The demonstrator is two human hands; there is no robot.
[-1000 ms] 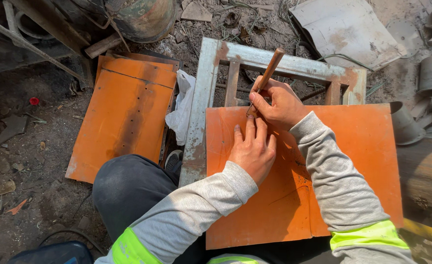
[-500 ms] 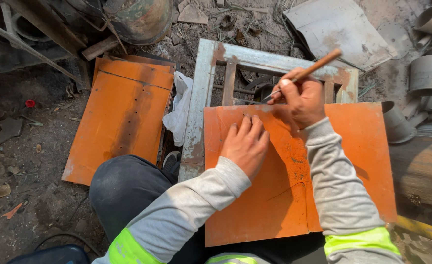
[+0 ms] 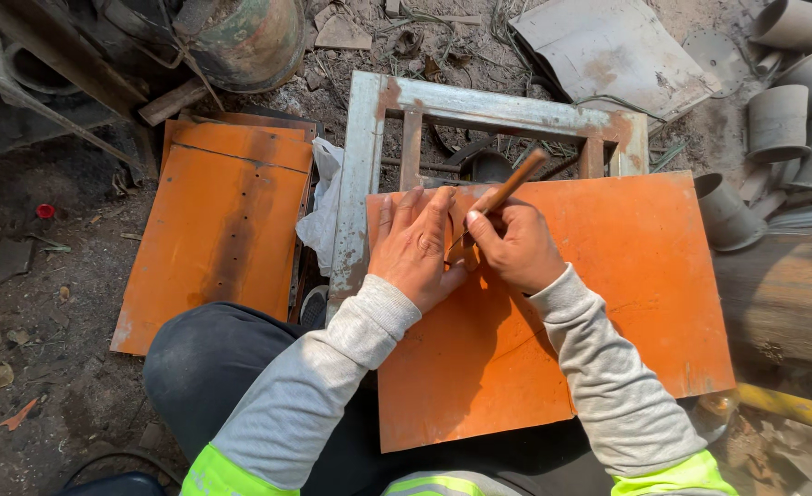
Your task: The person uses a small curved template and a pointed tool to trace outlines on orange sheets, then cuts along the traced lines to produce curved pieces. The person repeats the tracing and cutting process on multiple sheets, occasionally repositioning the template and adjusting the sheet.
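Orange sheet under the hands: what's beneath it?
The orange sheet rests on a pale metal frame at its far edge and over the person's lap at the near edge. Rubble shows through the frame's openings. What lies under the sheet's middle is covered.

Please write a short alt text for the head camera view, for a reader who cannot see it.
A person's right hand holds a rusty rod to an orange sheet while the left hand presses flat beside it. The sheet lies on a grey frame; another orange sheet lies left.

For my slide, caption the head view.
Left hand steadies an orange sheet while right hand holds a rod.
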